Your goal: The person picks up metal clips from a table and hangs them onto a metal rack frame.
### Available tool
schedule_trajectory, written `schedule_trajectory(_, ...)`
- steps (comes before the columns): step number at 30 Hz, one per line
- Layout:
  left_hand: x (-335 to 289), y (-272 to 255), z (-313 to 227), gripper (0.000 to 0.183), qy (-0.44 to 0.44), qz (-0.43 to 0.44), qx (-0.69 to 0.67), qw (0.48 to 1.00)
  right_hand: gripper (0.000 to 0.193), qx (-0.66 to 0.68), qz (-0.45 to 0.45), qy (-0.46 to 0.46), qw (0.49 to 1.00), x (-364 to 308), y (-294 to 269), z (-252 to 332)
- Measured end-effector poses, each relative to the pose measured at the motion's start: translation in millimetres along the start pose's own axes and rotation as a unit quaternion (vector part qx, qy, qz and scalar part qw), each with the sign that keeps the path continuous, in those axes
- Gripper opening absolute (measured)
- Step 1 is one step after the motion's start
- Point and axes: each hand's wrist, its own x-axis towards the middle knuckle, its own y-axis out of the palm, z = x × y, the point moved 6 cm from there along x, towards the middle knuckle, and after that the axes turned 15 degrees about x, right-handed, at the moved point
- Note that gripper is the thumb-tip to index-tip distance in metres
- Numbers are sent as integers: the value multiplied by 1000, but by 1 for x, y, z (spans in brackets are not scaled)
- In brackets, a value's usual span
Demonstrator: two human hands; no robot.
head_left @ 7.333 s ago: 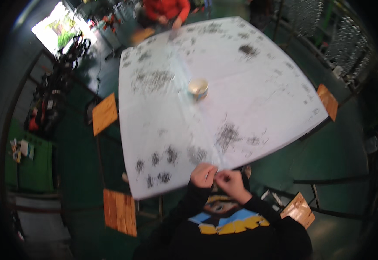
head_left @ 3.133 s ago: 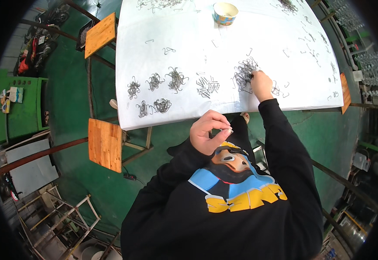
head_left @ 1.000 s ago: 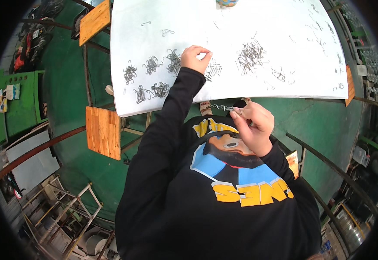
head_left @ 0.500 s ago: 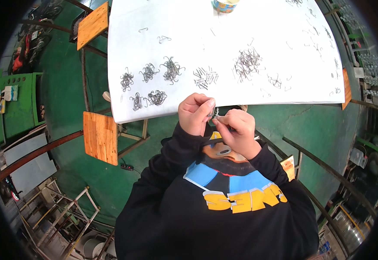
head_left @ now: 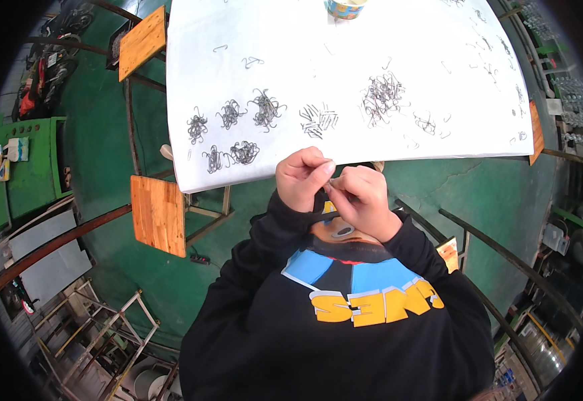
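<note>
My left hand (head_left: 303, 179) and my right hand (head_left: 365, 199) meet in front of my chest, just off the table's near edge. Both are closed in pinches, thumbs against fingers, with the fingertips almost touching. Whatever small piece lies between them is hidden by the fingers. Beyond them on the white tabletop (head_left: 291, 80) sits a heap of short straight metal pieces (head_left: 319, 120). Left of it lie several small piles of thin wire hooks, one of them a hook pile (head_left: 266, 110). A bigger tangle of thin metal hooks (head_left: 383, 98) is to the right.
A patterned tub (head_left: 346, 8) stands at the table's far side. Loose hooks (head_left: 426, 123) are scattered rightward. Wooden-topped stools (head_left: 158, 215) flank the table on the green floor (head_left: 111, 160). Metal frames (head_left: 107, 327) stand at lower left, and a green cabinet (head_left: 27, 174) at far left.
My fingertips have drawn closer together, and the small metal bit that showed between them is now covered. The whole view has shifted slightly; the piles look the same.
</note>
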Motion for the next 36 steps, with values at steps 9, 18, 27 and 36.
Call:
schedule_trajectory(9, -2, 9, -21, 14, 150, 36, 106, 982, 23, 89, 43, 103, 990, 3, -20, -18)
schedule_trajectory(18, -1, 11, -19, 11, 139, 96, 114, 979, 22, -327, 56, 229, 915, 35, -99, -186)
schedule_trajectory(27, -16, 10, -7, 9, 93, 116, 144, 978, 16, -272, 9, 254, 928, 47, -86, -221)
schedule_trajectory(36, -13, 5, -4, 8, 87, 100, 114, 985, 15, 143, -183, 457, 858, 3, -123, -216)
